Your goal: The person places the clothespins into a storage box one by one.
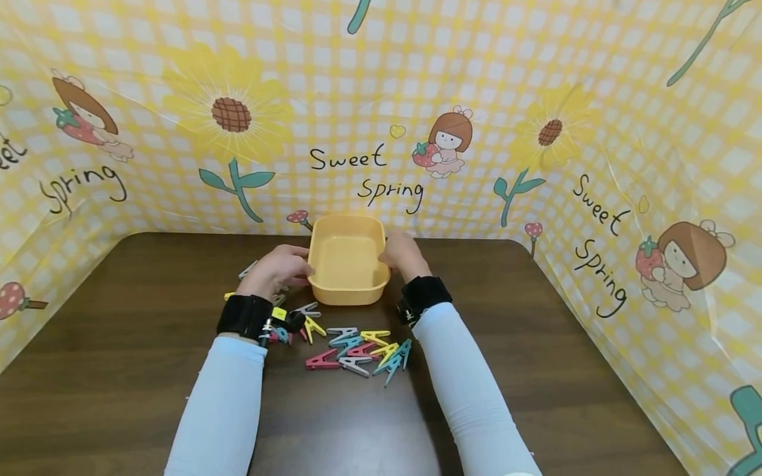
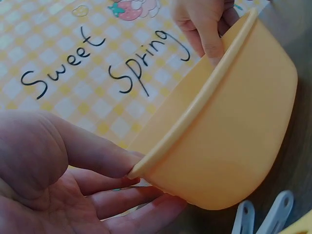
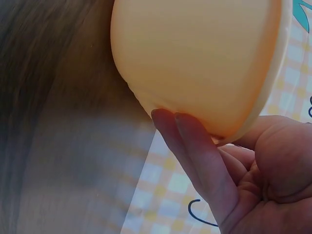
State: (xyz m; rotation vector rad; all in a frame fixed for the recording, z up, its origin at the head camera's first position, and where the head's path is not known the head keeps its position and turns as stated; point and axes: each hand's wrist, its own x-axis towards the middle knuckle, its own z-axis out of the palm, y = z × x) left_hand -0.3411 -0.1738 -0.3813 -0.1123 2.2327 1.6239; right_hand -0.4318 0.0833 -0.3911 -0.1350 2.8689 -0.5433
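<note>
A yellow-orange rectangular plastic tub sits near the far edge of the dark brown wooden table, about midway along it. The left hand holds the tub's left end, thumb on the rim and fingers curled under the wall, as the left wrist view shows. The right hand grips the right end, its fingers pressed together against the outer wall and the thumb over the rim. A scatter of coloured plastic clothes pegs lies on the table just on the near side of the tub, between the two forearms. A yellow checked sunflower-print sheet stands behind the table's far edge and along its sides.
</note>
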